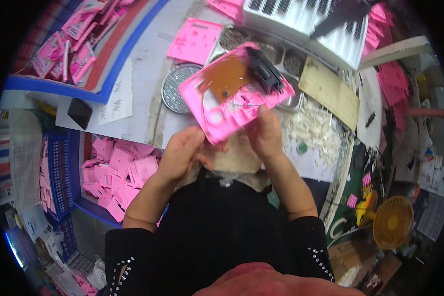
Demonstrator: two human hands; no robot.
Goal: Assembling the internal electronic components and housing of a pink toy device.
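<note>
Both hands hold a pink plastic casing (pixel 222 129), tilted above the near edge of the table and slightly blurred. A brown board (pixel 227 74) and a black part (pixel 266 74) sit in it, with thin wires below them. My left hand (pixel 185 148) is closed on the casing's lower left corner. At the lower right edge, the fingers of my right hand (pixel 268 130) grip it. Just behind it are a round dish of small metal pieces (pixel 175 89) and a metal tray with compartments of small parts (pixel 234 37). Another pink panel (pixel 195 39) lies flat behind the dish.
Blue-edged bins with pink casings (pixel 118 170) stand at left and upper left. A white tray of black parts (pixel 306 29) is at the back, with a dark tool (pixel 343 17) over it. White pieces (pixel 313 130) are heaped at right, near a yellow fan (pixel 392 222).
</note>
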